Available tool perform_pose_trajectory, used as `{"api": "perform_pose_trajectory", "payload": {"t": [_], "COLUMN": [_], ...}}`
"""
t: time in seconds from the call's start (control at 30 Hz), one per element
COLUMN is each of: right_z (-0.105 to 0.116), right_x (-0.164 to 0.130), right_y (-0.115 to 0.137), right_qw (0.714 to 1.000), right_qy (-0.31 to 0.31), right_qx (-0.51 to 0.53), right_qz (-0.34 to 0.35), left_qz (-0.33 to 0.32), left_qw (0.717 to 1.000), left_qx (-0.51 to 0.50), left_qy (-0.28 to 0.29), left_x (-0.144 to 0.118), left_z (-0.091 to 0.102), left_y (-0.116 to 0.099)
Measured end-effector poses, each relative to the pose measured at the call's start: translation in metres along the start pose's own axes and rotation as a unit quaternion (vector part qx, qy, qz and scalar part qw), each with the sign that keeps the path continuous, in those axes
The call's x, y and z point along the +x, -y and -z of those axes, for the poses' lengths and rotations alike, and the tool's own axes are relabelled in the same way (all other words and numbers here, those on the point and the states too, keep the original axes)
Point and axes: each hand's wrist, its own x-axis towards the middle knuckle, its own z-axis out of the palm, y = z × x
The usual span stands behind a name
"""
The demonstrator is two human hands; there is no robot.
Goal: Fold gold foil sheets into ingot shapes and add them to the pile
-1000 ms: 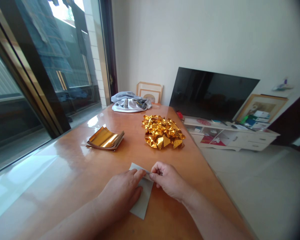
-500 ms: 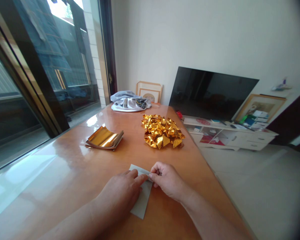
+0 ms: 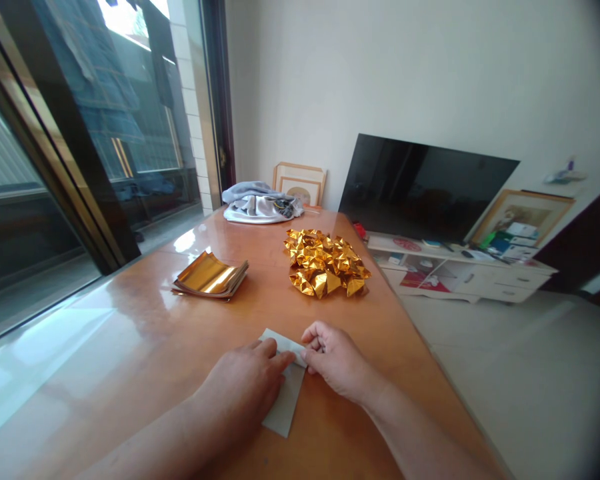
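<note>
A pale strip of folded paper lies on the wooden table in front of me, with a crease or flap across its upper part. My left hand rests over the strip's left side, its fingers pressing the paper down near the flap. At the right edge of that flap, my right hand has its thumb against the paper and its other fingers curled; the index finger is a little raised. Beyond my hands, a stack of gold foil sheets is on the left and a pile of folded gold foil pieces on the right.
The glossy table runs away from me. A bundle of grey cloth sits at its far end, before a leaning picture frame. To the right are a television and a white cabinet; glass doors stand left.
The right index finger has lifted slightly off the paper's edge, and a bit more of the flap shows between the hands. The left hand has barely moved.
</note>
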Motion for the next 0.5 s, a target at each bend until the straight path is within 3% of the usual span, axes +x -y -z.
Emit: {"api": "perform_pose_trajectory", "payload": {"t": [0.23,0.5], "right_z": [0.000,-0.001], "right_x": [0.001,-0.003], "right_y": [-0.003,0.003], "right_qw": [0.999,0.990], "right_qy": [-0.008,-0.027], "right_qx": [-0.036,-0.129], "right_qz": [0.013,0.047], "left_qz": [-0.007,-0.006], "left_qw": [1.000,0.999], "left_qx": [0.020,0.042], "left_qy": [0.004,-0.031], "left_x": [0.001,0.004], "left_z": [-0.004,-0.016], "left_y": [0.001,0.003]}}
